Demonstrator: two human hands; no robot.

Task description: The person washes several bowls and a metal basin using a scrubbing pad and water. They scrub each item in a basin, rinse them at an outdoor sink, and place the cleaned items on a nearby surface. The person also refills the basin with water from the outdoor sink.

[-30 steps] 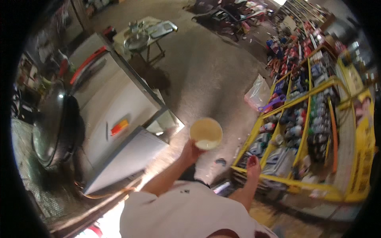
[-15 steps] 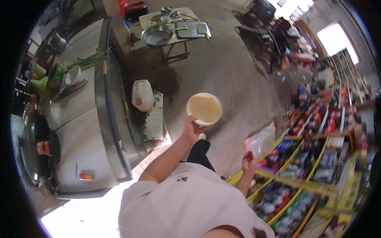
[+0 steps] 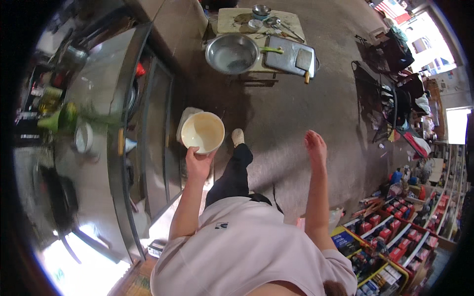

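A round cream bowl (image 3: 203,132) is held mouth up

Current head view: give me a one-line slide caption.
Left hand holding a round pale container, right hand held out empty, with a metal basin and tray on a small table ahead.

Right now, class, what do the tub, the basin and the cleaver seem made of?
The tub: probably plastic, given its smooth, cream walls; enamel is possible.
The basin: metal, likely stainless steel, from its silvery sheen.
The cleaver: apparently dull grey metal; its tan handle, perhaps wood.
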